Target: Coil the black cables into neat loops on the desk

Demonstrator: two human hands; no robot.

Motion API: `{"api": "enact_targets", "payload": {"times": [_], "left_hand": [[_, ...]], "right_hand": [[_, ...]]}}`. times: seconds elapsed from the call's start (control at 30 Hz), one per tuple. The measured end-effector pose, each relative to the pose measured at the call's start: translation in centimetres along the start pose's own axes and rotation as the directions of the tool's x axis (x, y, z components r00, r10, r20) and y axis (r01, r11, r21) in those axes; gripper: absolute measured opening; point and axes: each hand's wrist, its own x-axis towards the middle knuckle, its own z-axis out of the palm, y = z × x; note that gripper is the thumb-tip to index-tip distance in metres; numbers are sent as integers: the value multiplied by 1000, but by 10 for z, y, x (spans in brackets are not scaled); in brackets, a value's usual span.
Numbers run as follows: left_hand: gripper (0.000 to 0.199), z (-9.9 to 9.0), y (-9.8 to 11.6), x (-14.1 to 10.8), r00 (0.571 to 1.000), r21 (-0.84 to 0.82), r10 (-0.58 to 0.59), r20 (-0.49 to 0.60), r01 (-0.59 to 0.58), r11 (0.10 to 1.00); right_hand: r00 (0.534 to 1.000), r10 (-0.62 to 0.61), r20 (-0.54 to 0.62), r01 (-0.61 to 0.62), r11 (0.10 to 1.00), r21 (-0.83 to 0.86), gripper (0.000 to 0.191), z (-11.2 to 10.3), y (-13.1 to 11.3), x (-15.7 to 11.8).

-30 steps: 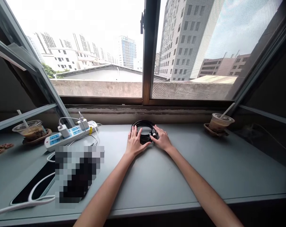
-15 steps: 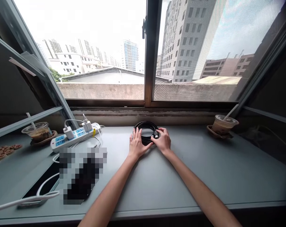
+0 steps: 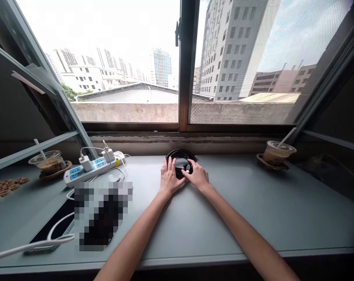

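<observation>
Left hand (image 3: 167, 182), fingers spread, lies over the near-left side of a black cable coil (image 3: 180, 152) flat on the desk (image 3: 206, 230), probably steadying it; right hand (image 3: 199, 177) pinches the plugs (image 3: 188, 168) inside, seemingly keeping them gathered.

Power strip (image 3: 92, 168) left of coil (image 3: 181, 152)

Surface finishes before me.
My cable (image 3: 180, 151) looks glossy plastic; the desk (image 3: 229, 230), smooth, faintly shiny; the right cup (image 3: 274, 154), clear plastic; the outer wall (image 3: 121, 113), rough.
</observation>
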Motion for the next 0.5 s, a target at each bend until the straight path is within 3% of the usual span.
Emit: {"api": "enact_targets", "payload": {"times": [0.2,0.5], "left_hand": [[82,-1,1,-2,1000,-1,-8,4,8,1000],[89,1,0,-2,998,9,-58,-25,58,998]], "right_hand": [[995,-56,86,58,998,-23,32,4,-2,-3],[998,-60,1,60,998,8,21,-13,11,3]]}}
